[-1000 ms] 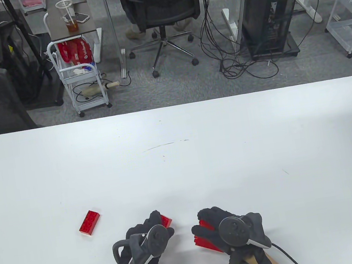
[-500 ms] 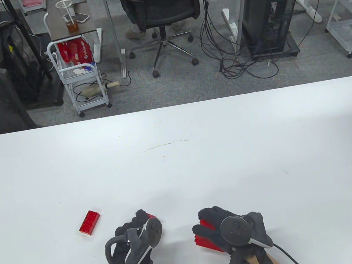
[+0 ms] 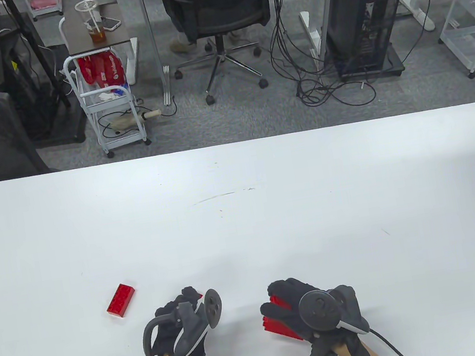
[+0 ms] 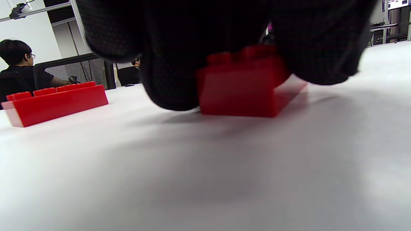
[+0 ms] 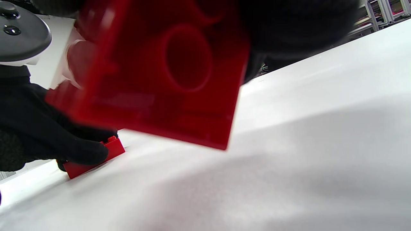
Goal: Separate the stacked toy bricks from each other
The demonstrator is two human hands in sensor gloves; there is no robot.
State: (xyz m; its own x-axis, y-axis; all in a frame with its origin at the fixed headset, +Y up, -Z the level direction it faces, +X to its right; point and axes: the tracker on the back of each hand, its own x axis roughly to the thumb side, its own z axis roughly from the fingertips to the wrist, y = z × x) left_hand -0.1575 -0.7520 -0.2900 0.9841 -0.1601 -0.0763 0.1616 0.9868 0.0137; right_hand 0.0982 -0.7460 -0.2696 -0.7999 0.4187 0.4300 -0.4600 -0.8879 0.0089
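The left hand (image 3: 176,320), in a black knit glove with a grey tracker on its back, reaches down to the white desk (image 3: 243,213) and its fingers (image 4: 173,64) close around a small red brick (image 4: 244,85), glossy plastic with round studs on top, resting flat on the surface. From above, only a red sliver of it shows past the fingertips. The right hand (image 3: 305,309) curls around a stack of red bricks (image 3: 278,322), held tilted just above the desk; its wrist view shows a hollow underside with a round tube, blurred, and how many bricks are joined is hard to tell. A longer red brick (image 3: 121,300) lies loose to the left, apart from both hands.
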